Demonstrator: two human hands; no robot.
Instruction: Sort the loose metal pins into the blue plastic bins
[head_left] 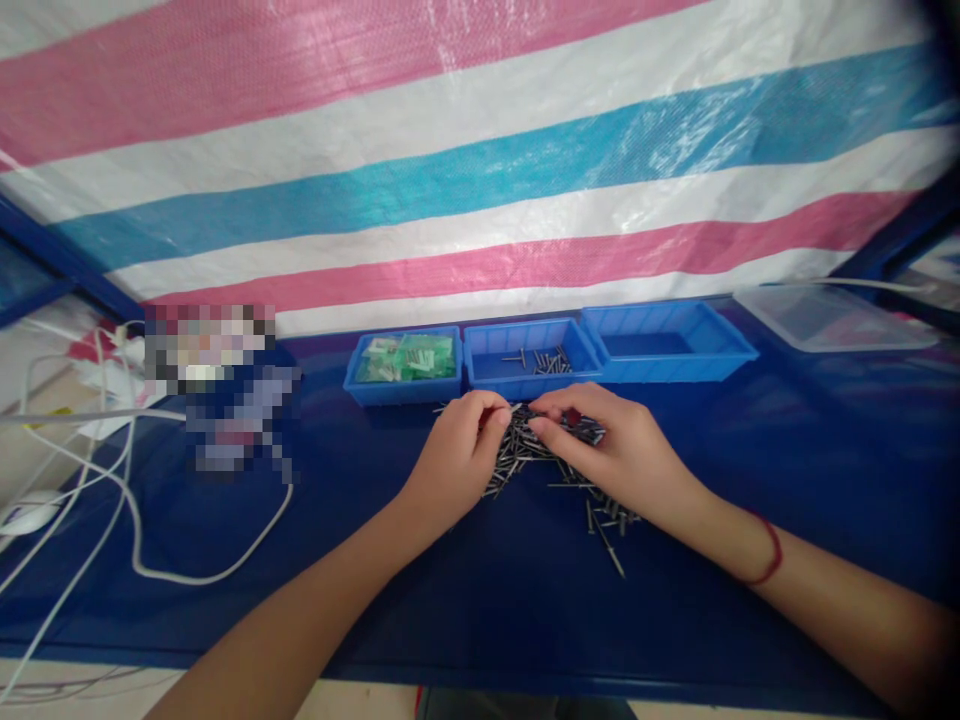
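A loose pile of metal blind rivets lies on the blue table between and beneath my hands. My left hand is at the pile's left side, thumb and forefinger pinched together; a thin pale tip shows beside them, but what they hold is unclear. Over the right part of the pile is my right hand, its thumb and forefinger slightly apart and its other fingers partly hidden. Just behind the hands, the middle blue bin contains several rivets, one lying apart from the rest.
Left of the middle bin, another blue bin holds green-and-white packets. A third blue bin and a clear plastic lid are to the right. White cables run across the table's left side. A striped sheet hangs behind.
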